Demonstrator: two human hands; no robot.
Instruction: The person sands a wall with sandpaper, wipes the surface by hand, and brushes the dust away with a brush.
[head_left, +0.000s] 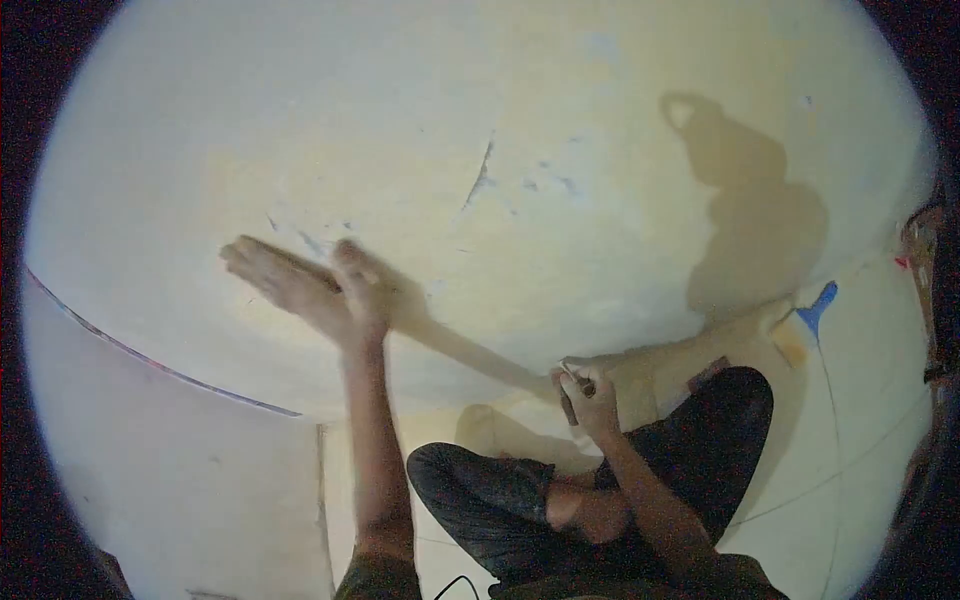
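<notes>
My left hand (305,290) is stretched out at the wall (600,250), its fingers straight and thumb apart, with nothing in it. Its shadow falls right beside it on the plaster. Dark scuffs and chipped spots mark the wall near these fingers and further right, including a long crack (480,172). Lower down, in front of my knees, my right hand (592,400) is closed around a small tool with a brown, rounded handle end (588,388). A thin pale tip shows above the fist; I cannot tell what kind of tool it is.
My crossed legs (480,510) in dark trousers rest on the tiled floor (770,540). A blue forked object (820,310) lies at the wall's foot on the right. To the left, a dark strip (180,360) runs along a wall edge. A black cable (458,580) curls near my lap.
</notes>
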